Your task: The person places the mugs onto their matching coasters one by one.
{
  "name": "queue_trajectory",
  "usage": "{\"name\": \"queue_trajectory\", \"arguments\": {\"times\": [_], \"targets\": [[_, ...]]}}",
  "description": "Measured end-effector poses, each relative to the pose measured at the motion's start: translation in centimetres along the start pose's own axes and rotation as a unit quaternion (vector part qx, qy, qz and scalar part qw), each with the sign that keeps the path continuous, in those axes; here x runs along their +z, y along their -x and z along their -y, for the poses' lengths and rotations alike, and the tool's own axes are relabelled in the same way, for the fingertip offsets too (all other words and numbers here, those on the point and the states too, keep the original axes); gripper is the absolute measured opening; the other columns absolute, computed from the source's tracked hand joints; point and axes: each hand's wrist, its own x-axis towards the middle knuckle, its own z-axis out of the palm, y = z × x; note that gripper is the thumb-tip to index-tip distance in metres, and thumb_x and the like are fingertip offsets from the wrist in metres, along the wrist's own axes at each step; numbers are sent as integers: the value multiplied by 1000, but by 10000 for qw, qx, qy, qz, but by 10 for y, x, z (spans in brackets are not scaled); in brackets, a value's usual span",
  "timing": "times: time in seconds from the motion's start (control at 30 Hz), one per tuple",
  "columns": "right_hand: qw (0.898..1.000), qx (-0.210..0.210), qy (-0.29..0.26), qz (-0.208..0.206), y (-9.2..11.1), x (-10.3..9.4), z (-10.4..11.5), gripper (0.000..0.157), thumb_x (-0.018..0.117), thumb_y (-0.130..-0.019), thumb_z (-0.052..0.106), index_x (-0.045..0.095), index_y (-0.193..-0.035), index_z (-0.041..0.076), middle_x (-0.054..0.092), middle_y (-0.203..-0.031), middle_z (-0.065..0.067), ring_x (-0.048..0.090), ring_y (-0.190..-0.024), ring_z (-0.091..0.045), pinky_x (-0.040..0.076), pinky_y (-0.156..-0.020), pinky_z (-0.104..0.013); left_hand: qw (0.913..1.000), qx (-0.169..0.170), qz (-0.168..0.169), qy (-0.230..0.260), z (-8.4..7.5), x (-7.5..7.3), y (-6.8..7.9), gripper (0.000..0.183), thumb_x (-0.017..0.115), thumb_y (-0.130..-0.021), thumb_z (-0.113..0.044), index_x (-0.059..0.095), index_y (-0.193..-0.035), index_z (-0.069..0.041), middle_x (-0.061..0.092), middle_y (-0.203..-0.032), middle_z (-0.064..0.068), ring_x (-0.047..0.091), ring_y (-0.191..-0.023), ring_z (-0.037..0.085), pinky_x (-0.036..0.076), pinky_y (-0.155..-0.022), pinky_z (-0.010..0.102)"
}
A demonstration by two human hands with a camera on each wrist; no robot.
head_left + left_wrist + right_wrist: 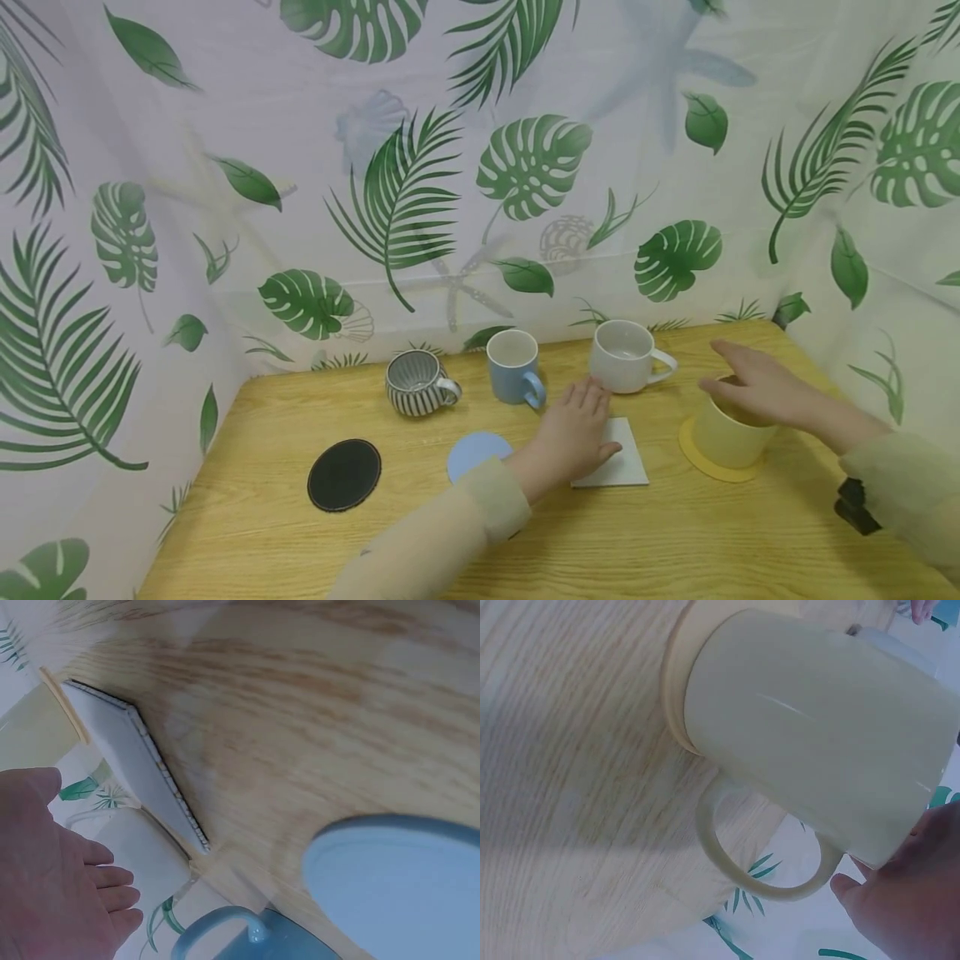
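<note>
A pale yellow mug (723,437) stands upright on a round yellow coaster (705,468) at the right. Just over its rim is my right hand (768,392), thumb and fingers spread apart, not gripping it. The right wrist view shows the mug's handle (761,889) with the hand (911,896) beside the rim. My left hand (576,429) hovers over a white square coaster (628,458), fingers extended toward a white mug (621,358). In the left wrist view that hand (64,877) holds nothing. Whether its fingertips touch the white mug, I cannot tell.
Left of the white mug stand a blue mug (512,373) and a striped mug (416,398). A round blue coaster (476,454) lies partly behind my left sleeve. Farther left is a round black coaster (345,475). A leaf-patterned cloth (420,275) hangs behind the wooden table (637,550).
</note>
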Motion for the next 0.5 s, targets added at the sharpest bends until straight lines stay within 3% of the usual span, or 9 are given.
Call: {"name": "queue_trajectory", "arguments": {"times": [0.33,0.43,0.5], "targets": [[9988,-33,494,-69,-5,4,9,79,58,-109,38,32,-153,-23,38,-153,-50,74,-108,-47,45,-108,-74,9995,-131,299,-4,6,8,8,81,24,-108,-71,26,-170,-18,25,-178,3,24,-165,18,24,-135,30],[9984,-32,556,-24,-7,4,12,79,58,-109,39,32,-153,-23,39,-153,-49,71,-111,-49,44,-109,-74,9992,-162,374,0,7,11,11,82,24,-108,-71,25,-171,-18,25,-178,3,23,-165,18,24,-135,30],[9983,-16,583,0,-8,5,14,80,57,-110,39,33,-153,-23,39,-154,-48,64,-122,-56,41,-111,-75,9992,-158,380,11,7,13,12,82,24,-108,-71,25,-170,-18,25,-178,4,24,-165,18,24,-135,30]]}}
